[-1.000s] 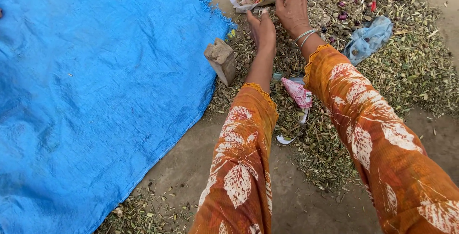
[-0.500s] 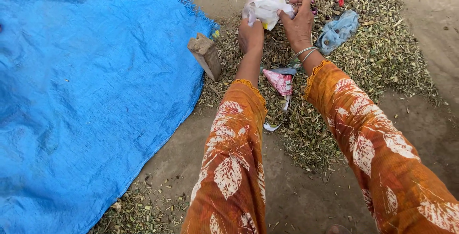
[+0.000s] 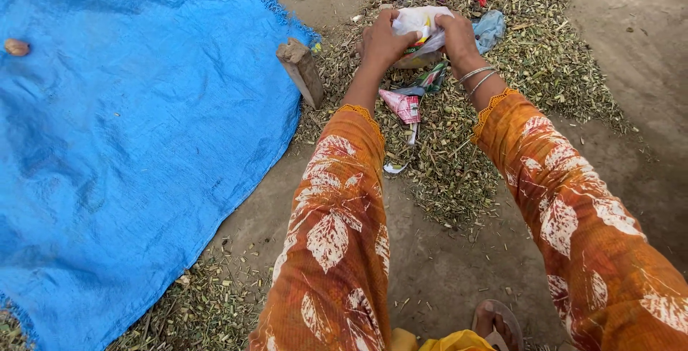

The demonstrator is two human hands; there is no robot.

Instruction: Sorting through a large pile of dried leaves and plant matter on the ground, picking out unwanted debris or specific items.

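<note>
— Holding that white plastic bag (image 3: 423, 25) with both hands, is she?

— Yes. The left hand (image 3: 383, 39) has its fingers curled and pinched into the bag's near edge, and the right hand (image 3: 457, 34) grips the other side, fingers pressed together over the crumpled plastic. The bag is lifted just above the heap of chopped green stalks (image 3: 459, 150), not resting on it.

— Anything in it?

— Something yellow and green shows at the mouth (I can't tell what). I'd judge the bag is gathered up but not closed or knotted; its top looks loose between her hands.

— And what lies around?

— A pink patterned wrapper (image 3: 403, 103) on the heap just under her wrists, a pale blue rag (image 3: 491, 28) beside the right hand, and a wooden block (image 3: 301, 70) standing at the fringe of the blue tarp (image 3: 129, 143). A small brown lump (image 3: 16, 47) sits well apart on the tarp. So the scraps on the heap are untouched as far as I can see.
</note>
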